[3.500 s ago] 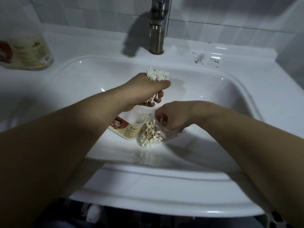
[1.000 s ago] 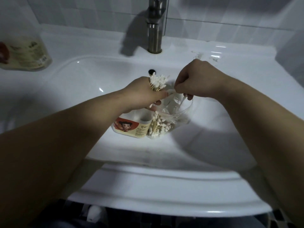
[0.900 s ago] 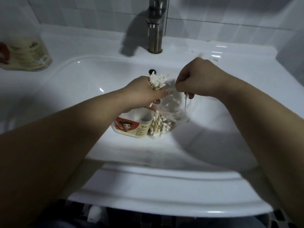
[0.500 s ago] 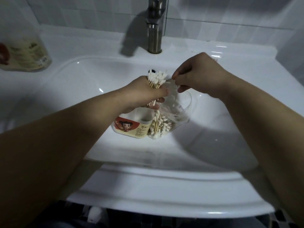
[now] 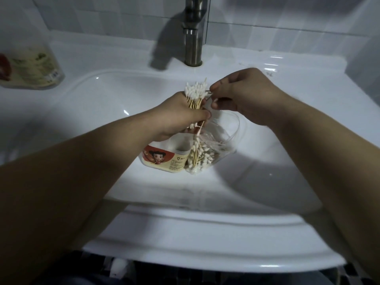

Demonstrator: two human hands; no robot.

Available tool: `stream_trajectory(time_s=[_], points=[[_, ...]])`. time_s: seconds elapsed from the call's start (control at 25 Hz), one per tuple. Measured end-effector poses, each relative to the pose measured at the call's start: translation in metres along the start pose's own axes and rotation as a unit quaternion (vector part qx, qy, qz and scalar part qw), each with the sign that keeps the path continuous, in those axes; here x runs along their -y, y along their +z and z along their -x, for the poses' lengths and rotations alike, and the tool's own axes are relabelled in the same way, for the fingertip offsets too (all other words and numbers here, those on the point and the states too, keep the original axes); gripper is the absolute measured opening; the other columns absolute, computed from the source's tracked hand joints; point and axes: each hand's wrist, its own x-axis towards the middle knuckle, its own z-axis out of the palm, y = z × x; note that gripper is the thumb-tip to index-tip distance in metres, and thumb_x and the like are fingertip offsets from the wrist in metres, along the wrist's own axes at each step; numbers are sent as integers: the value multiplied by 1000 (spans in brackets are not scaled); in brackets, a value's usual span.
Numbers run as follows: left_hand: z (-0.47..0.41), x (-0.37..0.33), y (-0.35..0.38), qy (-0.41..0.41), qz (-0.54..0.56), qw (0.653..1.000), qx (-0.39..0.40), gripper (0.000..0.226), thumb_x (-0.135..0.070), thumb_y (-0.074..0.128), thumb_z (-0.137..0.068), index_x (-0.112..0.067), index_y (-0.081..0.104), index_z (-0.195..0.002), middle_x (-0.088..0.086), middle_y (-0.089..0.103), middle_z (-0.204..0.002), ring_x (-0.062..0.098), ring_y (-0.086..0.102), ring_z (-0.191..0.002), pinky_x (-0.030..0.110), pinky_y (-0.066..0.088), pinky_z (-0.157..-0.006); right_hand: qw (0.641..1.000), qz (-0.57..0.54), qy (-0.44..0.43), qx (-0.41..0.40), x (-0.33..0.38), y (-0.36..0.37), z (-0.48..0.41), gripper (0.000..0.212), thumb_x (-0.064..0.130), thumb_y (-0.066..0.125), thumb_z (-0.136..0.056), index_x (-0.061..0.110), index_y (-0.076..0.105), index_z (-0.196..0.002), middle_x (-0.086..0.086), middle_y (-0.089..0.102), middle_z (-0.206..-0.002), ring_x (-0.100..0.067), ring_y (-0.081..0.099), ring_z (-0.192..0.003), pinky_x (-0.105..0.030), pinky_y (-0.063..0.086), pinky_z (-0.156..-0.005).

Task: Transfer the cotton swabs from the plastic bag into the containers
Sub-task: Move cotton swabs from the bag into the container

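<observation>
My left hand [image 5: 181,116] grips an upright bundle of cotton swabs [image 5: 195,95] over the sink, white tips up. Just right of the bundle, my right hand [image 5: 242,95] pinches a thin swab stick between thumb and forefinger, touching the bundle's side. Below both hands a clear plastic bag [image 5: 222,138] lies in the basin with more cotton swabs [image 5: 199,159] bunched at its lower end. A plastic container with a cartoon label [image 5: 164,159] lies against the bag's left side, partly hidden by my left hand.
A white sink [image 5: 102,95] surrounds everything; its front rim [image 5: 205,239] is close to me. A metal faucet [image 5: 193,38] stands at the back centre. A labelled bottle [image 5: 28,66] sits on the counter at far left.
My right hand left the bag, rose with a swab and moved left to the bundle in my left hand. The bundle rose slightly; bag and container stayed put.
</observation>
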Motion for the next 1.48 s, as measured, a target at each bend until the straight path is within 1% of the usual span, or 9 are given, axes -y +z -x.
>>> stream_trajectory(time_s=[0.16,0.28,0.48,0.68,0.8,1.0,1.16,1.32,1.48], points=[[1,-6,2,-12,1,1000,-4,20,4,55,-96,-15,61,-96,3,57,-75,10,53,-59,26,56,-59,999,22,-14,-33,0,-1,-2,7,-11,66,-85,-16,69,-90,-19,67,-76,-21,70,-62,-27,61,-66],[0,-4,1,-20,-28,999,-13,18,1,53,-95,-16,58,-95,3,50,-72,11,46,-58,25,44,-51,998,33,-20,-55,-2,-4,-6,12,-12,66,-83,-21,67,-91,-20,62,-78,-22,66,-60,-29,61,-66],[-5,3,-7,-34,-76,992,-91,4,-10,71,-91,-10,67,-91,8,58,-73,20,53,-63,35,45,-62,991,70,-28,-114,-3,-15,-14,16,-8,65,-79,-23,65,-86,-20,60,-68,-26,65,-55,-40,64,-72],[-8,0,-9,-11,-31,987,-154,11,-15,67,-96,-11,66,-85,6,58,-66,19,55,-58,31,42,-60,980,188,-38,-47,-5,-9,-7,11,-3,66,-81,-13,70,-79,-15,65,-62,-23,66,-54,-38,65,-68],[-8,-1,-6,1,0,991,-133,8,-15,67,-97,-11,66,-91,4,62,-75,16,57,-66,28,48,-60,977,211,-37,-6,-5,-4,-5,9,-3,66,-84,-6,72,-77,-12,65,-60,-21,67,-54,-33,63,-64],[-3,-2,-1,17,-17,998,-54,10,-18,64,-99,-9,69,-101,13,75,-96,23,73,-87,37,61,-77,974,225,-41,9,-5,-3,-5,10,-3,66,-84,-1,75,-79,-6,69,-57,-20,69,-55,-32,63,-65],[1,-3,1,12,-44,999,-28,10,-12,63,-98,-15,66,-89,6,62,-75,14,56,-62,31,50,-61,978,202,-37,39,-9,0,-5,9,-7,68,-84,-4,77,-85,-13,71,-67,-21,70,-62,-30,62,-67],[1,-5,-3,19,-88,994,-69,13,-20,68,-96,-22,62,-85,-5,58,-66,15,52,-62,31,45,-58,977,212,-28,19,-8,-5,-6,12,-6,68,-84,2,77,-82,-6,70,-59,-19,71,-58,-28,62,-66],[-1,-4,-7,47,-152,978,-134,18,-26,67,-94,-25,62,-77,-2,62,-68,17,56,-60,32,47,-60,951,305,-35,32,-5,-5,-2,15,0,63,-83,5,77,-85,-4,70,-58,-15,70,-53,-20,54,-55]])
